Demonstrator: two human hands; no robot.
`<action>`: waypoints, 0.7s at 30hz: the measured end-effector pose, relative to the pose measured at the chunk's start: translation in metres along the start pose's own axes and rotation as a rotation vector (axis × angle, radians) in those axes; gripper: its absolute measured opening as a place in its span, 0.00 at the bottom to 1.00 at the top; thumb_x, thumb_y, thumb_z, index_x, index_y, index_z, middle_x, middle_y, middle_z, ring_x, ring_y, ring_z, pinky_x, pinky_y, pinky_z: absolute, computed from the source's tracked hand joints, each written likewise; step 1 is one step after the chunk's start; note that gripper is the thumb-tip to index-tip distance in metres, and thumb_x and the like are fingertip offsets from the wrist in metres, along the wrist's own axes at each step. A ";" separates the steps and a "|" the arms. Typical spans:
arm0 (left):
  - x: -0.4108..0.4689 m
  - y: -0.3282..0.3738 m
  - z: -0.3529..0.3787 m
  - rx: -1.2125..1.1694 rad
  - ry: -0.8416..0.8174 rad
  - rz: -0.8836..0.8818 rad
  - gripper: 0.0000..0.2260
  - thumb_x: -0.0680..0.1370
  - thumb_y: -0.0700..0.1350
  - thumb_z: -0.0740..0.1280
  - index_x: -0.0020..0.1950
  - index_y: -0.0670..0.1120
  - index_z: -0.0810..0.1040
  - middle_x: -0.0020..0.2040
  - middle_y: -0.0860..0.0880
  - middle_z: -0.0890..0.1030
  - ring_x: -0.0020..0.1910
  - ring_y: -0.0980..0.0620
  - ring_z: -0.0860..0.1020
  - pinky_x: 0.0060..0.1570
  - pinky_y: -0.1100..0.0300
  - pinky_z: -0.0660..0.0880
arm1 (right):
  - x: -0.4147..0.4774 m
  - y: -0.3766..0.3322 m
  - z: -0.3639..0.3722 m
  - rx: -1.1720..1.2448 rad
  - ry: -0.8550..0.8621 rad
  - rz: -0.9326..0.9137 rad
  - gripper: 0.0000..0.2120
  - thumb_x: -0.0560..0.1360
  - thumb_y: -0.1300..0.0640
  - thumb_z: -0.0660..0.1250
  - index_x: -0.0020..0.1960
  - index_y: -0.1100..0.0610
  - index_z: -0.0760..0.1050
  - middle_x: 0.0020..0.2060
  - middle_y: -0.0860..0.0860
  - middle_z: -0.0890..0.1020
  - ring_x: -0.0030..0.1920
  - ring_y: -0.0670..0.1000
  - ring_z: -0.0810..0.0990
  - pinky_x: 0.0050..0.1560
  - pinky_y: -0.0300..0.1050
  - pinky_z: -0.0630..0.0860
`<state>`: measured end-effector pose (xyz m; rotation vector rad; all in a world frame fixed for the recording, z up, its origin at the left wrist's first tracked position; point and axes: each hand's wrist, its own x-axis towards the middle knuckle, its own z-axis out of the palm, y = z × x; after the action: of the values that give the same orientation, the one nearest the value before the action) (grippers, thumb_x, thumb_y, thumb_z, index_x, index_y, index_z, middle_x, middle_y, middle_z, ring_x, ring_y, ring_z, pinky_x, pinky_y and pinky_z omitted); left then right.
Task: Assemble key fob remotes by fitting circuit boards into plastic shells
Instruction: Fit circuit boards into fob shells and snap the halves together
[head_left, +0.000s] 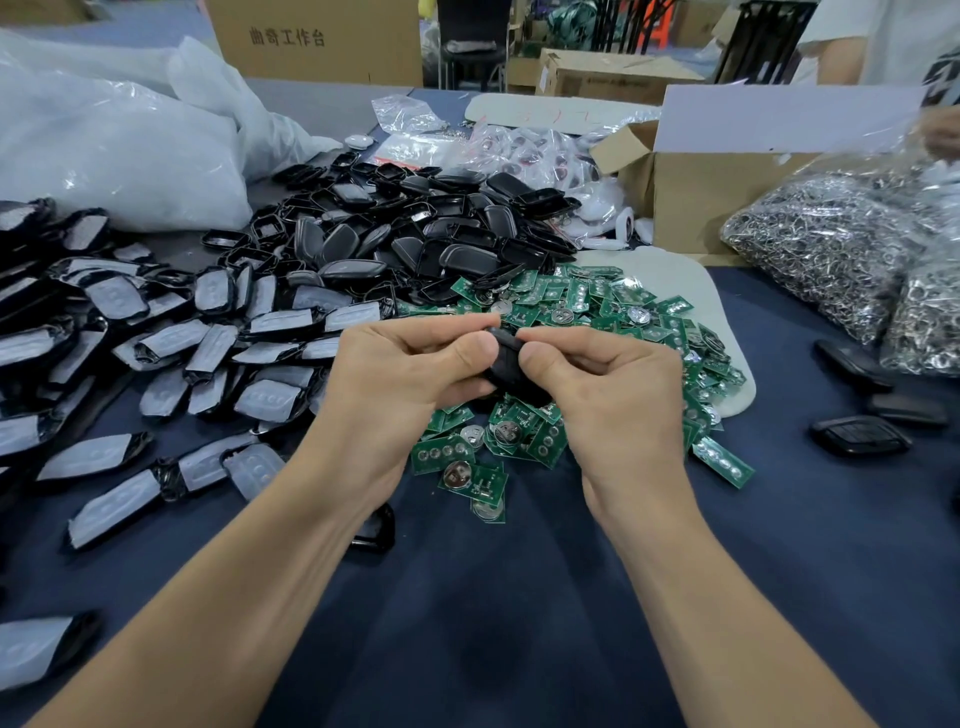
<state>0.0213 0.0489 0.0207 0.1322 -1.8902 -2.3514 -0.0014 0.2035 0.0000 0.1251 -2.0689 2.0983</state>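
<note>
Head view, assembly in hand. The left hand (410, 364) and the right hand (602, 374) pinch one black shell (506, 358) between thumbs and curled forefingers, thumb tips nearly meeting on its top face. The shell is held in the air, above the near edge of the heap of green circuit boards (571, 301). I cannot tell whether a board sits inside, since the fingers hide the seam.

Risks, as I judge them: a board seated askew could be pinched or a clip cracked when the halves are squeezed. A slip of the thumbs would drop the shell into the loose boards below.

Containers: a clear bag (821, 249) at the right holds metal rings. An open cardboard box (691, 197) stands behind the boards (its contents are hidden from me). The spare shells (415, 239) and the grey keypad parts (208, 338) lie loose on the table (519, 597), in no container.
</note>
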 end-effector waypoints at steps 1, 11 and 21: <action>0.000 0.000 0.000 0.023 0.020 0.000 0.05 0.72 0.39 0.76 0.45 0.48 0.90 0.45 0.43 0.88 0.45 0.48 0.87 0.43 0.62 0.83 | 0.000 0.000 0.000 -0.016 -0.004 -0.004 0.07 0.71 0.61 0.76 0.43 0.50 0.89 0.38 0.47 0.88 0.42 0.48 0.88 0.47 0.45 0.81; -0.004 0.003 0.002 0.120 0.005 0.028 0.10 0.76 0.32 0.73 0.49 0.46 0.88 0.45 0.45 0.89 0.47 0.48 0.88 0.46 0.61 0.83 | -0.002 -0.010 -0.004 0.124 -0.170 0.140 0.10 0.73 0.68 0.76 0.40 0.53 0.87 0.38 0.54 0.88 0.39 0.52 0.87 0.45 0.46 0.84; -0.001 0.002 -0.004 0.258 0.001 0.029 0.09 0.75 0.37 0.76 0.43 0.52 0.90 0.42 0.49 0.89 0.44 0.55 0.87 0.43 0.66 0.81 | -0.005 -0.004 0.002 0.027 -0.074 0.039 0.08 0.68 0.66 0.80 0.43 0.55 0.88 0.39 0.51 0.89 0.43 0.52 0.89 0.49 0.49 0.85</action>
<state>0.0233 0.0444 0.0217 0.1285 -2.1721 -2.0786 0.0039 0.2015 0.0029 0.1702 -2.1016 2.1768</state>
